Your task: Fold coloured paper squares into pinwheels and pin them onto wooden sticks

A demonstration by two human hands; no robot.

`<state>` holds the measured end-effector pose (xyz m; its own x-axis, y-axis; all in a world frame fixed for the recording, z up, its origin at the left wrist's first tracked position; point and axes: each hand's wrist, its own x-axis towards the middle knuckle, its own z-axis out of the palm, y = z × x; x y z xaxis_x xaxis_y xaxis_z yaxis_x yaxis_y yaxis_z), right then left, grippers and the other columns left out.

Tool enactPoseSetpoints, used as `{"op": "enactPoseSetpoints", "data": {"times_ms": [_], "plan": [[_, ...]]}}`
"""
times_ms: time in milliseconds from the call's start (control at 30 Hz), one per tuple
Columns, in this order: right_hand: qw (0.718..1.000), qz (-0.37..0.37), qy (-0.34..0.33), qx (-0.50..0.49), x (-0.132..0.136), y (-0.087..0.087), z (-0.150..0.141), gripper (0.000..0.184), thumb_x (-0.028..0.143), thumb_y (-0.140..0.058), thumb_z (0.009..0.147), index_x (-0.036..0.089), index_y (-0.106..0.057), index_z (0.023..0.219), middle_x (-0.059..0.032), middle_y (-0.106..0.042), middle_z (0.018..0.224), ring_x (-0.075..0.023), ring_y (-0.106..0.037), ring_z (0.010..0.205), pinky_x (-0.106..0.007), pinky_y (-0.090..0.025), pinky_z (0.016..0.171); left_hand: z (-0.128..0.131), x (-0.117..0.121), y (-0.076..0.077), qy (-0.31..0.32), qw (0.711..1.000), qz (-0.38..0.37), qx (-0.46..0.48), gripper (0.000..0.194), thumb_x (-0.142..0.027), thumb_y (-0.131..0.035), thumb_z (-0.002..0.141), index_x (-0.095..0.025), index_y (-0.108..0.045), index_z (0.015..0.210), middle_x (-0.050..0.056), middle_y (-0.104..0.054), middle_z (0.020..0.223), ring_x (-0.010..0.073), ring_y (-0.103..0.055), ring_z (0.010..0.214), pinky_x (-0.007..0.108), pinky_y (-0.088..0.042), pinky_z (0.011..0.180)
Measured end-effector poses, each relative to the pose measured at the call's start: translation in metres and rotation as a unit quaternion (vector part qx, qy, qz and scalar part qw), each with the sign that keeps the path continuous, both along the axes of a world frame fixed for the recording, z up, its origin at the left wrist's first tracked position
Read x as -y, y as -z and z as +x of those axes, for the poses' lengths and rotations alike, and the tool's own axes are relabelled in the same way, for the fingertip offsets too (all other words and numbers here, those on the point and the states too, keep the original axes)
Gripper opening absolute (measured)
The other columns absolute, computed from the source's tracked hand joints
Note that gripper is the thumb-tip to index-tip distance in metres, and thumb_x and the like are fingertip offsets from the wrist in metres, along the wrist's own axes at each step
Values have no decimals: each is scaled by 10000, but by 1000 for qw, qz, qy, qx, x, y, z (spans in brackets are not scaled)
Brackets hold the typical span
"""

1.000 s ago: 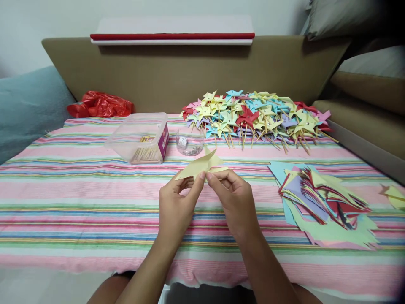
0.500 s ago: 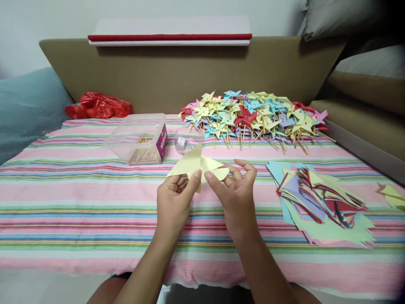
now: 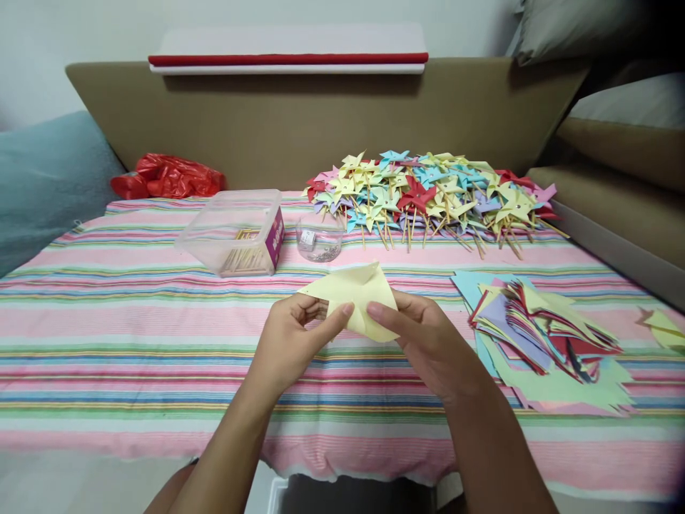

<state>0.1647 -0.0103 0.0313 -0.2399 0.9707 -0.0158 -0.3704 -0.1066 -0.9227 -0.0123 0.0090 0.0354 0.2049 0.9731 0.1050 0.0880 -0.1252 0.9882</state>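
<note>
A pale yellow cut paper square [image 3: 357, 296] is held just above the striped tablecloth [image 3: 133, 343], near the middle of the table. My left hand [image 3: 292, 343] pinches its left side with thumb and fingers. My right hand [image 3: 428, 339] grips its right side, thumb on top and fingers curled beneath. The paper's flaps are partly folded toward its centre.
A heap of finished paper pinwheels on sticks [image 3: 428, 193] lies at the back. Cut coloured paper sheets [image 3: 540, 335] are stacked at right. A clear box of wooden sticks [image 3: 238, 232] and a small clear cup of pins [image 3: 320, 239] stand behind the hands. A red plastic bag [image 3: 168, 176] sits back left.
The yellow paper has turned from edge-on to facing me more flatly. My right hand's fingers, spread half a second ago, have closed on the paper's right side.
</note>
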Motion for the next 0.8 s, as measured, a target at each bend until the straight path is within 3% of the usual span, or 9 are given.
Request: {"op": "enactPoseSetpoints", "data": {"times_ms": [167, 300, 533, 800], "plan": [[996, -9, 22, 88, -1, 7, 7, 279, 370, -784, 787, 244, -790, 1036, -47, -742, 1143, -226, -714, 981, -309, -567, 792, -6, -1, 2, 37, 996, -26, -83, 297, -422, -734, 824, -146, -659, 743, -7, -566, 660, 122, -511, 625, 235, -393, 564], [991, -10, 18, 130, -2, 10, 6, 281, 368, -763, 801, 226, -773, 1044, -50, -753, 1069, -220, -726, 936, -294, -574, 731, -7, -3, 3, 63, 992, -37, -100, 309, -451, -698, 851, -143, -695, 860, 22, -635, 741, 156, -567, 687, 259, -427, 611], [987, 8, 29, 160, -3, 11, 3, 297, 336, -755, 805, 195, -753, 1067, -86, -742, 1158, -235, -718, 979, -303, -570, 761, -10, -3, 0, 83, 985, -11, -148, 316, -461, -657, 887, -162, -676, 787, -11, -606, 698, 143, -549, 686, 241, -417, 615], [988, -6, 19, 152, -3, 10, 4, 326, 380, -737, 834, 192, -733, 1100, -57, -744, 1050, -190, -705, 869, -260, -546, 677, -13, -3, -1, 93, 974, 45, -200, 319, -462, -603, 926, -172, -688, 821, 1, -671, 755, 162, -592, 730, 251, -429, 651]]}}
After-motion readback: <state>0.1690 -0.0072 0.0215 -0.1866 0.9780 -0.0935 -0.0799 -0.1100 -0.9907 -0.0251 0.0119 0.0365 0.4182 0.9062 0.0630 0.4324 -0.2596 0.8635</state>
